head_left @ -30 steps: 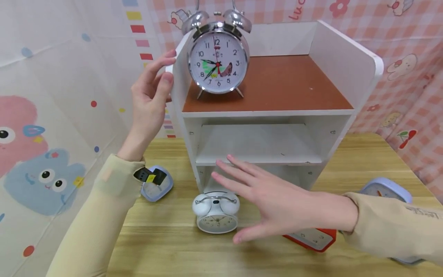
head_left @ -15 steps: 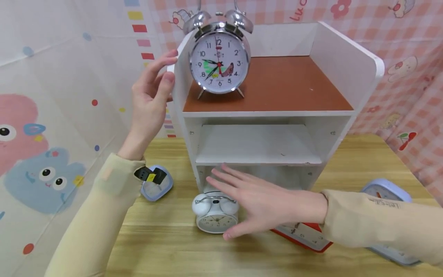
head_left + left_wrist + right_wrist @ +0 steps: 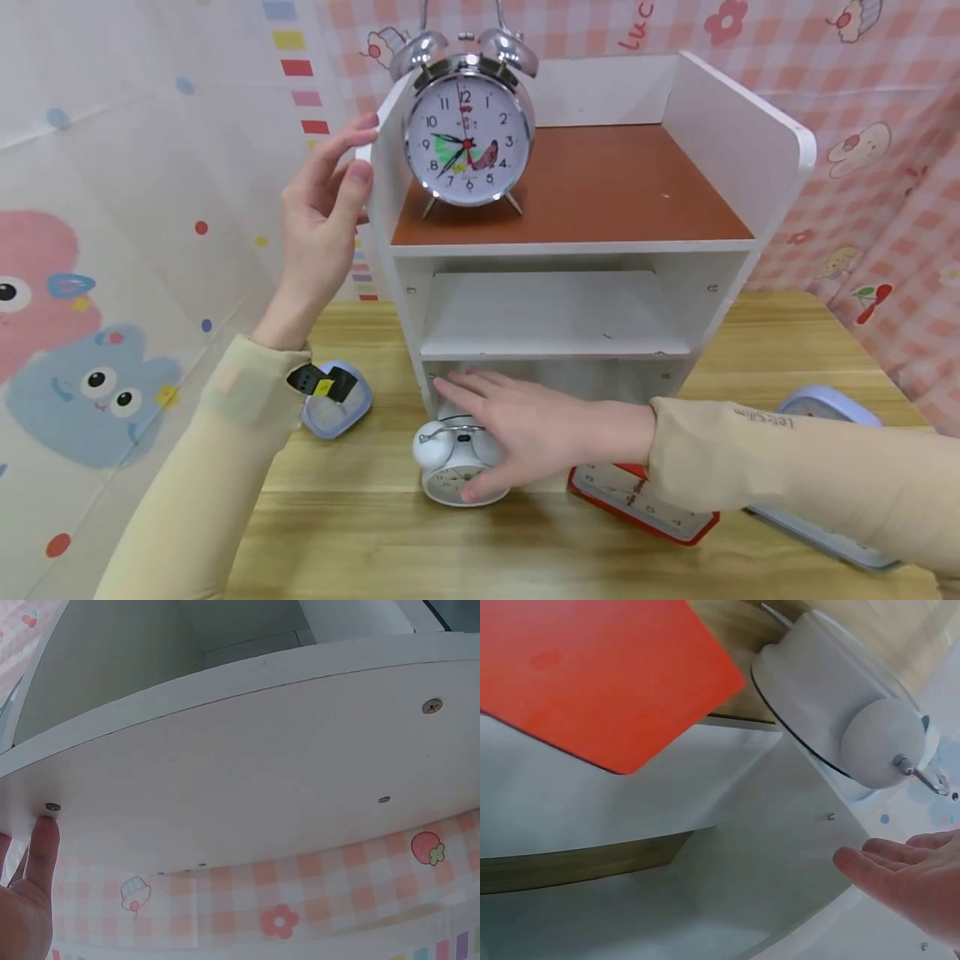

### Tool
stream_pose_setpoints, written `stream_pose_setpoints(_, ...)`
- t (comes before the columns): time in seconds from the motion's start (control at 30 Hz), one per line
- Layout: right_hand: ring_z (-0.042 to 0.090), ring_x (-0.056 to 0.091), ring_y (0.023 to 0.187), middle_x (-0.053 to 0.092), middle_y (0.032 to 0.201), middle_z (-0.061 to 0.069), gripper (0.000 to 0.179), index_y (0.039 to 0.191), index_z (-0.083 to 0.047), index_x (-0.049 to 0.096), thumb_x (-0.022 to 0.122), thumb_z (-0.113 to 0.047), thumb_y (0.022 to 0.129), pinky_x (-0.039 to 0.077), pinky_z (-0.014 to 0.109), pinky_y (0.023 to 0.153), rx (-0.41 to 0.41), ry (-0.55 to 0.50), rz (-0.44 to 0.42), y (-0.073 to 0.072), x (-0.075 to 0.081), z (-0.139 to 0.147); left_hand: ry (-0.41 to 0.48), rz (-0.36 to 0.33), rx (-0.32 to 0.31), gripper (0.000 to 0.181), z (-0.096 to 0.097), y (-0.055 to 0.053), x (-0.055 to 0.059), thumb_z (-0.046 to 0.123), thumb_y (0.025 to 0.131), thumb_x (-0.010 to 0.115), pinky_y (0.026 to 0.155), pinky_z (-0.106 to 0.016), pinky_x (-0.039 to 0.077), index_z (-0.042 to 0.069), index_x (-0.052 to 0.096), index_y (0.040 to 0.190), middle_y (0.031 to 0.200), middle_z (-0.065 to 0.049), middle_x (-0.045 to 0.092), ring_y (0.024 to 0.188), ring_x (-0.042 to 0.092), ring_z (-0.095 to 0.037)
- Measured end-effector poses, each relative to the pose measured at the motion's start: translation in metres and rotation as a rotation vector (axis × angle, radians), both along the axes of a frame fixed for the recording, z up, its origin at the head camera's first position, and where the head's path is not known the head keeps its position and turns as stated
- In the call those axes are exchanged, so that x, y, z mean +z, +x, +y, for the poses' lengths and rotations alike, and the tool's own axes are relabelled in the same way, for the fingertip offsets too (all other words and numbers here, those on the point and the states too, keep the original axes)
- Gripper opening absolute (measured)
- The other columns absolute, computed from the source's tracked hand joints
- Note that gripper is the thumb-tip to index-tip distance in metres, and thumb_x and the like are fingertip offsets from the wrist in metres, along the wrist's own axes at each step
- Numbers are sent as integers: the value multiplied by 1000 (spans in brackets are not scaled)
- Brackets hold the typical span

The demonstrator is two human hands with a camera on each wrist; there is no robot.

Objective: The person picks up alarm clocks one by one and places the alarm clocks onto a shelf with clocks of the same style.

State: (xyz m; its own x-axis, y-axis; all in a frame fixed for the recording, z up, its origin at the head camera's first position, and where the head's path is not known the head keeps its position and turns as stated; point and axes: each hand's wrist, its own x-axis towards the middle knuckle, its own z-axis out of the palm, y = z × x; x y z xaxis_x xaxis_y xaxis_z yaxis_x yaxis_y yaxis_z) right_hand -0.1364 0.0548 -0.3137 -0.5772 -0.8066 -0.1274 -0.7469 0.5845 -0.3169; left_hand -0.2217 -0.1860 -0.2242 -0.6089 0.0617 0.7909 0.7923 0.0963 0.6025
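My left hand [image 3: 321, 223] rests its fingertips against the outer left side of a white shelf unit [image 3: 555, 312], up beside the top board; in the left wrist view a finger [image 3: 43, 851] touches that panel just below a screw. A silver twin-bell alarm clock [image 3: 468, 137] stands on the brown top board. Lower down, my right hand [image 3: 528, 429] reaches across a white twin-bell alarm clock [image 3: 437, 447] on the table, fingers extended and partly covering it. The right wrist view shows a gap between the fingers and the white clock's bell.
A red-framed clock [image 3: 660, 508] lies right of the white clock, partly under the right sleeve. Light-blue clocks lie left of the unit [image 3: 341, 417] and at the right [image 3: 832, 402], with another [image 3: 840, 542] below the right sleeve. Patterned curtains [image 3: 885, 242] hang behind.
My right hand has moved left and slightly down, from beside the white alarm clock to over it, uncovering more of the red clock. The left hand keeps its place on the shelf side.
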Motion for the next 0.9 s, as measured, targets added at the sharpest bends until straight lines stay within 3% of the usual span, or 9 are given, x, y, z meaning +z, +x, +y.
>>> stream_pose_setpoints(0.23,35,31,162,31,174,13,113,168,-11,23,81,-60,85,36,50,131,-38,33,-65,-5,-3,-4,-1,3,6,50,-1,1,-1,47,102,65,77,-16,61,12,66,137,156,-7,59,132,67,-24)
stream_pose_setpoints(0.53,29,50,150,48,165,11,107,164,-6,33,84,-54,84,44,44,125,-35,96,-76,-11,-11,-11,-1,2,6,51,-1,0,-1,48,102,65,79,-15,60,11,65,138,157,-7,58,134,65,-26)
stream_pose_setpoints(0.9,21,66,126,66,145,6,95,156,-6,46,91,-40,79,55,36,109,-67,97,-118,-13,-20,-16,2,2,-7,51,-1,0,0,48,102,65,78,-16,61,11,65,137,157,-7,58,132,67,-26)
